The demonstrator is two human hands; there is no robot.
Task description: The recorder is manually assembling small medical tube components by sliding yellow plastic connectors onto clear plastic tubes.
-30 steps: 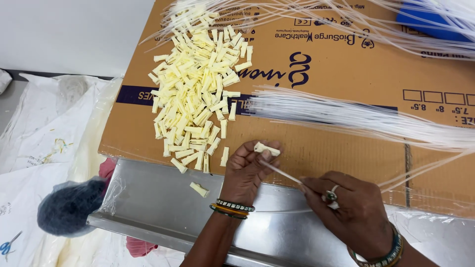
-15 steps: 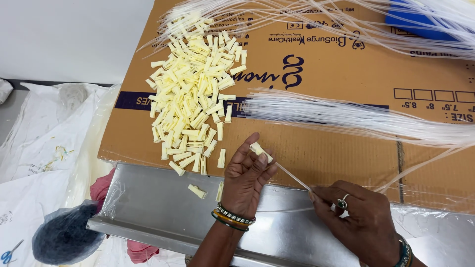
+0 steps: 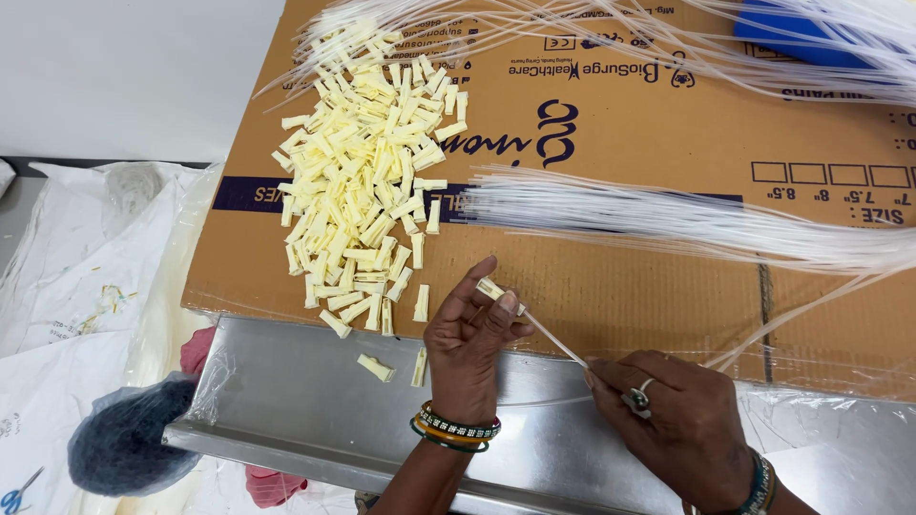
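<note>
Holding a small yellow cap (image 3: 492,289) between thumb and fingers, the left hand (image 3: 468,339) kept it just above the near edge of the cardboard sheet (image 3: 649,124). The fingers were clamped on the cap. The right hand (image 3: 673,420) pinched a thin clear tube (image 3: 553,339), fingers together on it, and the tube's tip met the cap.

To do this well, I think the tube should go straight into the cap, with both hands steady and close.

A big pile of yellow caps (image 3: 367,181) lay to the left on the cardboard. A bunch of clear tubes (image 3: 687,219) stretched off to the right, near the hands. Two loose caps sat on the shiny metal table (image 3: 286,401). The table's front edge was close below the wrists, but open room lay between the pile and the tubes.
</note>
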